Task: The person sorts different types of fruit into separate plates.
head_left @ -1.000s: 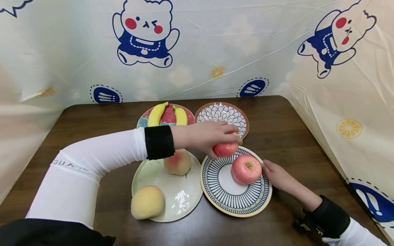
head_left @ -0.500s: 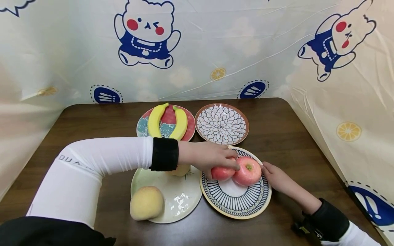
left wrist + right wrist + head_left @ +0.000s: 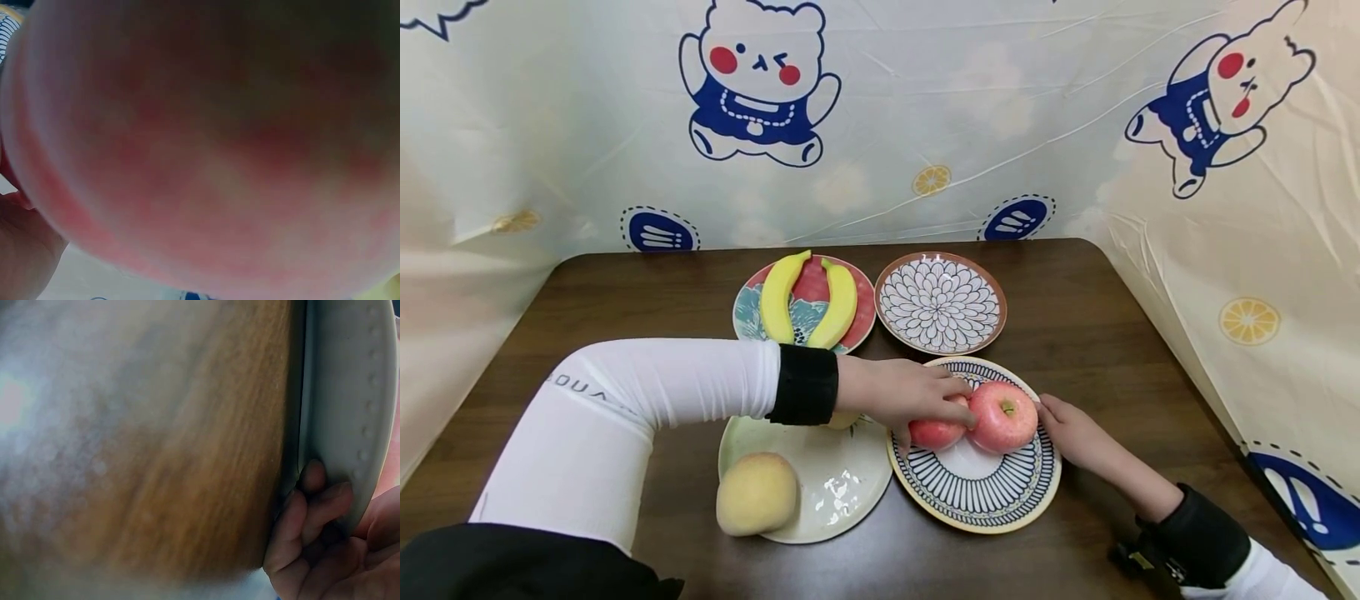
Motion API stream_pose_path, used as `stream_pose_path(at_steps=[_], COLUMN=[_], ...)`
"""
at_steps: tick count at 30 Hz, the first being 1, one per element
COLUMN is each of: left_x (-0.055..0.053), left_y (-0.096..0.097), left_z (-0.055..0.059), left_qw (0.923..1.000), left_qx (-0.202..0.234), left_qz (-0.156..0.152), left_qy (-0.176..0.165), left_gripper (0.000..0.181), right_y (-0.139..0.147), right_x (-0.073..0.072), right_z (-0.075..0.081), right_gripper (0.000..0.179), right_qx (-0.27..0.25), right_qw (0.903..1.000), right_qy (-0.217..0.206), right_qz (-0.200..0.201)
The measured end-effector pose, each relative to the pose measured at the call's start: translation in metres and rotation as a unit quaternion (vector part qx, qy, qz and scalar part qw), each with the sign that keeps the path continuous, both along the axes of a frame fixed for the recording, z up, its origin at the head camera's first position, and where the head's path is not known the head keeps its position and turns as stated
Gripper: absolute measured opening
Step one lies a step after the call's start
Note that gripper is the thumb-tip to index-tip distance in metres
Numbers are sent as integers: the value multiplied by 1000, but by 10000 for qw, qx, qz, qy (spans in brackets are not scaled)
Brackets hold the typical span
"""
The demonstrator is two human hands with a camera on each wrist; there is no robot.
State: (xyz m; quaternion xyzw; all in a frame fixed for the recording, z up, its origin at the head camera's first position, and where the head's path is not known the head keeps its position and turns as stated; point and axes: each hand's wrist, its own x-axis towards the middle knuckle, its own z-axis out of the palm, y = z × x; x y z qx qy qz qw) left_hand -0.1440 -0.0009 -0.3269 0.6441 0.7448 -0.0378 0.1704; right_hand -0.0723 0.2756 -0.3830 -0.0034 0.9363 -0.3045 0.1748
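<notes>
My left hand [image 3: 910, 396] holds a red apple [image 3: 936, 434] from above, on the left part of the blue-and-white patterned plate [image 3: 973, 504]. Fingers and thumb hide much of this apple. Right beside it on the same plate sits a second red apple [image 3: 1003, 417], its stem up. My right hand [image 3: 1070, 427] grips the plate's right rim; in the right wrist view its fingers [image 3: 331, 499] curl beneath the edge. A peach [image 3: 206, 175] fills most of the left wrist view. In the head view my left wrist covers most of that peach [image 3: 842, 419].
The pale green plate [image 3: 827, 512] at left bears another peach [image 3: 757, 493]. Behind it, two bananas [image 3: 778, 298] lie on a red-and-teal plate [image 3: 865, 304]. A brown-rimmed petal-patterned plate [image 3: 942, 304] stands at the back. The wooden table [image 3: 1060, 308] meets printed curtains.
My left hand has come toward the body with its apple, from above the plate's far rim down beside the other apple, then slightly left. The right hand stays at the rim.
</notes>
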Motion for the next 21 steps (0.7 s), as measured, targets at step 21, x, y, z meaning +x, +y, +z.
stream_pose_path(at_steps=[21], left_x=[1], left_y=[-3], left_z=[-7], left_qw=[9993], left_qx=[-39], left_qz=[-265], left_qy=[263], left_gripper=[84], right_y=[-1], right_x=[1], right_z=[-1], right_gripper=[34], right_qx=[-123], right_qw=[9999], right_qy=[46], right_qz=[-2])
